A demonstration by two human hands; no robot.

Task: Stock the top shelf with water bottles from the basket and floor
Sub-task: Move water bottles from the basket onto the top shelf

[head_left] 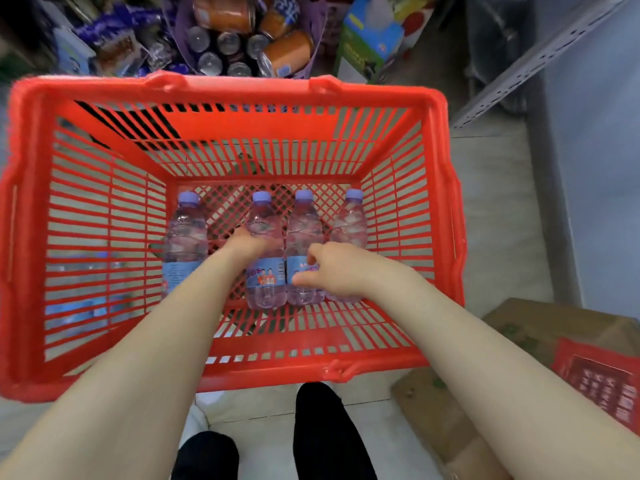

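Head view: the red basket (228,95) stands on the floor, and its high slatted walls close in on all four sides. Four bottles lie flat on its bottom, side by side, long axes running near to far, caps to the far side. The first bottle (185,237) lies apart at the left, with a gap beside it. The left hand (247,244) grips the second bottle (265,285) around its middle. The right hand (334,268) rests with bent fingers over the third bottle (303,230), just beside the fourth bottle (349,220); whether it holds one I cannot tell. A box (540,327) lies near right, outside the basket.
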